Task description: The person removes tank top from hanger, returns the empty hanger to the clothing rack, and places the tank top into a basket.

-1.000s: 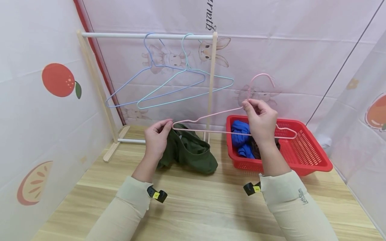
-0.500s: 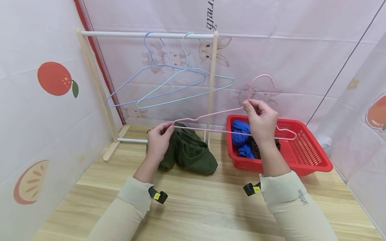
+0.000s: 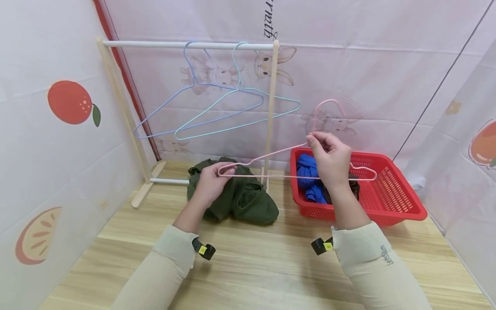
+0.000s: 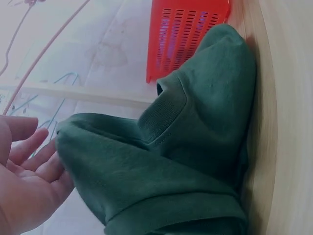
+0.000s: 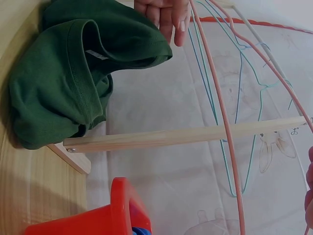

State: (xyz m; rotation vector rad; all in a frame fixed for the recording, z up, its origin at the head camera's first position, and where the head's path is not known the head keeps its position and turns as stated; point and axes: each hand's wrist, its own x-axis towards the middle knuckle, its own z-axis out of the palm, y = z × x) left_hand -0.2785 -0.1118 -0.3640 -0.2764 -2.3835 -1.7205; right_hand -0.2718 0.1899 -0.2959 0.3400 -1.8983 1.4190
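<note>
My right hand (image 3: 333, 159) pinches a pink clothes hanger (image 3: 284, 176) at the neck, its hook upward and its right end over the red basket. Behind the hanger's left end lies my left hand (image 3: 212, 181), next to a crumpled dark green shirt (image 3: 255, 206). The left wrist view shows this hand (image 4: 29, 186) with thumb and fingers apart, its fingertips at a raised fold of the shirt (image 4: 137, 171); whether they touch it is hard to tell. The shirt's ribbed neckline and a pale label show in the right wrist view, beside the hanger (image 5: 223, 112).
A wooden rack (image 3: 272, 99) with a white rail (image 3: 155, 44) stands at the back left. A blue hanger (image 3: 164, 104) and a mint hanger (image 3: 217, 131) hang on it. At right, a red basket (image 3: 403, 193) holds blue cloth (image 3: 308, 172) and dark brown cloth.
My left hand went from pinching the hanger's left tip to lying loosely behind it, slightly lower and to the right. The right hand and hanger shifted slightly left and down.
</note>
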